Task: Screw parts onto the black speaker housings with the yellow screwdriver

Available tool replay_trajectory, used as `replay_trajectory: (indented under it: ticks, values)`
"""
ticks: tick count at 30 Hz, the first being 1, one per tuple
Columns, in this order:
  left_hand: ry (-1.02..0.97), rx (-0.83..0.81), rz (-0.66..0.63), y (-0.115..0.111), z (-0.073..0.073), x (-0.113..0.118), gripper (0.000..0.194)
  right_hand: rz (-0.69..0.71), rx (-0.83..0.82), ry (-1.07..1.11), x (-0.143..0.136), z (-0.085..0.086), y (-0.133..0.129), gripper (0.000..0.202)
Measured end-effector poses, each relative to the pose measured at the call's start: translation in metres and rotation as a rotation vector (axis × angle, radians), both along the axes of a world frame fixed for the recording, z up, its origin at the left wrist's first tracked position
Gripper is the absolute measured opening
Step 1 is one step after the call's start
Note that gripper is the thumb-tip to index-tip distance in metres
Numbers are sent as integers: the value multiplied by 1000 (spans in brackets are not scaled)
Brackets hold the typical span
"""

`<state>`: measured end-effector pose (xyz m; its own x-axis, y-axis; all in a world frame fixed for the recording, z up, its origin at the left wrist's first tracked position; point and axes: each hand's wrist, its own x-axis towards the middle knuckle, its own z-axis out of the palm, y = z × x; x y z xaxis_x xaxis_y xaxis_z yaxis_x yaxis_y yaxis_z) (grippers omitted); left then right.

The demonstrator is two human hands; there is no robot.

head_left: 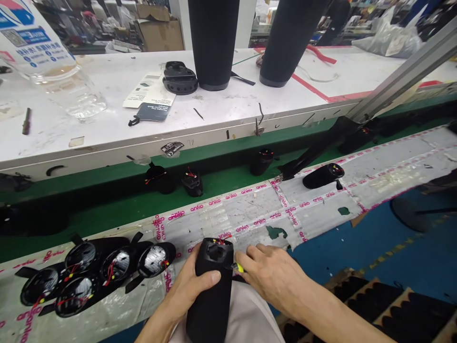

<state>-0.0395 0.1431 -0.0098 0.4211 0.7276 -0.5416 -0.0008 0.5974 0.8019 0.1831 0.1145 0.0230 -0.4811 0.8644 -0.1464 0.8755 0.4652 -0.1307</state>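
"anko" on tape point(196, 208), "CE" on sticker point(172, 148)

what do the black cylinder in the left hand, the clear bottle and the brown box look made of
Black cylinder: probably fabric-covered, its side matte without glare. Clear bottle: likely plastic, glossy and see-through near its base. Brown box: apparently cardboard, plain matte with flat sides.

The right hand point(273, 271) partly hides a yellow piece point(239, 267).
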Motion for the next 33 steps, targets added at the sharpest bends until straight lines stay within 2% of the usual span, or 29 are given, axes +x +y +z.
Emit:
replay_trajectory:
  ticks: [6, 12, 16, 19, 24, 33]
  values:
    - [-6, 21, -4, -1, -4, -1, 70, 9, 82, -28, 2, 2, -1, 18]
    - [-52, -7, 43, 2, -6, -3, 66, -23, -16, 41, -2, 2, -1, 16]
    - [-44, 17, 39, 1, -12, -4, 60, -120, -83, 187, 0, 3, 0, 21]
    - [-31, 30, 26, 0, -15, -5, 59, -147, -81, 194, 1, 4, 1, 22]
    - [6, 91, -53, 3, -18, -4, 75, -97, -69, 58, -3, 3, 0, 15]
    - [65, 113, -67, 3, -18, 0, 74, 41, 33, -73, -5, 2, -2, 19]
